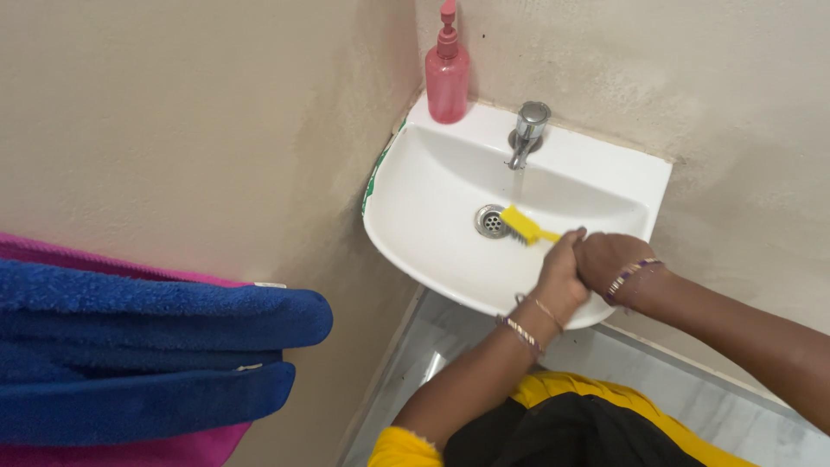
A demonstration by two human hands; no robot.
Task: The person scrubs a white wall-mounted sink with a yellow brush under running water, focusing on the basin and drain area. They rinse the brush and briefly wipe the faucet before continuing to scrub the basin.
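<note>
Beige plaster walls (173, 112) meet in a corner. A thick blue towel (147, 350) hangs folded over a pink towel (112, 450) at the left. A white wall-mounted sink (450, 251) fills the corner, with a chrome tap (527, 130) on its back ledge and a pink pump soap bottle (447, 73) standing at the ledge's left end. The person's left hand (560, 272) and right hand (605, 259) press together over the basin's front right rim, fingers curled shut around the handle of a small yellow brush (523, 227). Its bristle head rests just beside the round metal drain (491, 221), under the tap.
</note>
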